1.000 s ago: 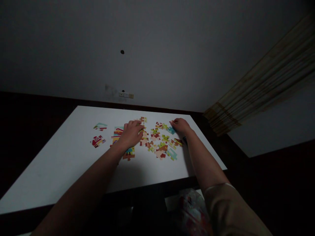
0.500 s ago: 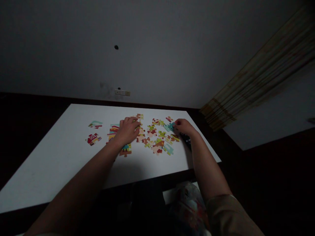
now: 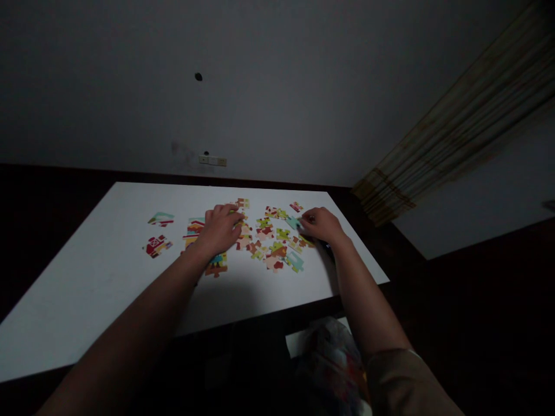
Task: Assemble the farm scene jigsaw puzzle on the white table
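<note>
My left hand (image 3: 222,231) lies palm down with its fingers spread over jigsaw puzzle pieces. Part of a joined puzzle strip (image 3: 215,266) shows below the wrist, and more of it (image 3: 195,227) to the left; the hand hides the middle. At the right, my right hand (image 3: 319,224) is bent into a pinch at a teal puzzle piece (image 3: 293,222), its fingertips at the piece's right edge. Between the hands lie several loose pieces, among them a brown and green piece (image 3: 278,249) and a pale teal piece (image 3: 295,261).
A barn piece group (image 3: 156,246) and a teal and red piece (image 3: 161,218) lie left on the white table (image 3: 95,277). A dark object (image 3: 326,247) lies partly under my right wrist. Below the table edge is a clear plastic bag (image 3: 333,358). A curtain (image 3: 416,150) hangs at right.
The view has shifted slightly. My right hand's fingers have turned a little lower around the teal puzzle piece, showing more of the pale piece beside it. My left hand stays over the puzzle pieces.
</note>
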The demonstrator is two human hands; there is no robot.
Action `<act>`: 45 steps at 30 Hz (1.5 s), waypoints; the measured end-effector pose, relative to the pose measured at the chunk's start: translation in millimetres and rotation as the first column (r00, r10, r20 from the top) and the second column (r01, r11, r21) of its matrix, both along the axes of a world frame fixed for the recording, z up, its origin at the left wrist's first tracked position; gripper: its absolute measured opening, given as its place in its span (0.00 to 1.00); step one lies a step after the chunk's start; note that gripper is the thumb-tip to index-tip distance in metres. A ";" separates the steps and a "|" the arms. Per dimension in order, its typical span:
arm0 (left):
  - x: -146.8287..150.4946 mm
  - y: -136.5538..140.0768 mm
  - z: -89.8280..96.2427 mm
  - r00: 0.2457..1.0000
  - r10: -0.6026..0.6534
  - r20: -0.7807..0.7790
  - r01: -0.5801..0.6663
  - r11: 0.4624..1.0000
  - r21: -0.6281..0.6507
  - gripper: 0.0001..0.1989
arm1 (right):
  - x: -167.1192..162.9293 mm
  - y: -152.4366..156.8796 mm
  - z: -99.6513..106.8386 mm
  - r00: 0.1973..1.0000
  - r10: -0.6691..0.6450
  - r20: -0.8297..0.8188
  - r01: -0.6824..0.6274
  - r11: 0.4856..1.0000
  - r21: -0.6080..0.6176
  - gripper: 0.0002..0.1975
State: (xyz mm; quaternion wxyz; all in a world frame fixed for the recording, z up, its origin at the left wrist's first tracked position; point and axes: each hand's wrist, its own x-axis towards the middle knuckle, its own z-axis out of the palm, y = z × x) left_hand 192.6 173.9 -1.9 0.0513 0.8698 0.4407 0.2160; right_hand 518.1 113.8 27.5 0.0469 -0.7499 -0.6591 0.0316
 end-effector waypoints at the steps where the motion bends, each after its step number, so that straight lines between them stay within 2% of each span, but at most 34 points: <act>1: 0.3 0.3 -0.1 1.000 0.004 -0.003 -0.004 1.000 -0.003 0.16 | -6.1 1.9 -1.9 1.000 0.027 0.003 -0.027 1.000 0.008 0.18; 4: 0.9 0.6 -0.1 1.000 0.002 0.003 -0.002 1.000 0.000 0.16 | -20.1 9.3 -9.4 0.998 0.058 0.026 -0.058 0.998 -0.015 0.18; 8: 1.1 0.4 0.8 1.000 0.005 0.012 -0.004 1.000 -0.014 0.16 | -24.6 12.3 -15.4 0.998 0.052 -0.023 -0.053 0.996 -0.074 0.16; 14: 1.6 1.1 0.0 1.000 0.008 0.016 -0.008 1.000 -0.027 0.15 | -10.3 1.4 -12.4 0.997 0.055 -0.050 -0.055 0.998 -0.012 0.18; 16: 1.5 1.3 -0.4 1.000 0.005 0.011 -0.005 1.000 -0.015 0.15 | 2.3 1.5 -10.5 0.998 0.004 -0.064 -0.003 1.000 0.029 0.20; 20: 1.3 0.8 0.0 1.000 0.005 0.014 -0.005 1.000 -0.007 0.15 | 39.1 10.2 -9.0 0.974 -0.222 -0.051 0.226 0.971 0.085 0.22; 22: 1.5 0.7 0.4 1.000 0.010 0.013 -0.010 1.000 -0.008 0.15 | 58.4 15.3 -10.6 0.954 -0.298 -0.046 0.300 0.952 0.063 0.20; 25: 1.9 1.8 -0.4 1.000 0.016 0.001 -0.016 1.000 -0.007 0.15 | 80.5 19.6 -15.8 0.948 -0.316 -0.051 0.316 0.949 0.009 0.18; 28: 2.4 3.5 -2.5 1.000 0.015 -0.003 -0.015 1.000 -0.006 0.14 | 90.2 20.5 -22.6 0.953 -0.299 -0.046 0.298 0.954 -0.021 0.17; 32: 2.5 4.5 -4.7 1.000 0.001 0.007 -0.001 1.000 -0.001 0.14 | 86.7 21.6 -27.2 0.961 -0.260 -0.090 0.258 0.966 -0.035 0.15; 37: 2.2 3.6 -4.6 1.000 0.000 -0.001 0.000 1.000 0.011 0.14 | 67.2 21.7 -16.1 0.972 -0.213 -0.100 0.207 0.976 -0.066 0.14; 39: 2.2 3.3 -4.2 1.000 0.000 -0.006 0.000 1.000 0.007 0.15 | 53.2 20.1 -11.1 0.979 -0.190 -0.074 0.191 0.982 0.003 0.13; 42: 2.6 3.3 -4.0 1.000 -0.002 -0.015 0.002 1.000 0.009 0.15 | 25.2 17.9 -9.8 0.999 -0.032 -0.031 0.034 0.996 0.085 0.16; 45: 3.2 3.2 -4.0 1.000 -0.003 -0.016 0.003 1.000 0.019 0.14 | -1.5 18.9 -15.4 0.987 0.158 0.021 -0.158 0.987 0.029 0.21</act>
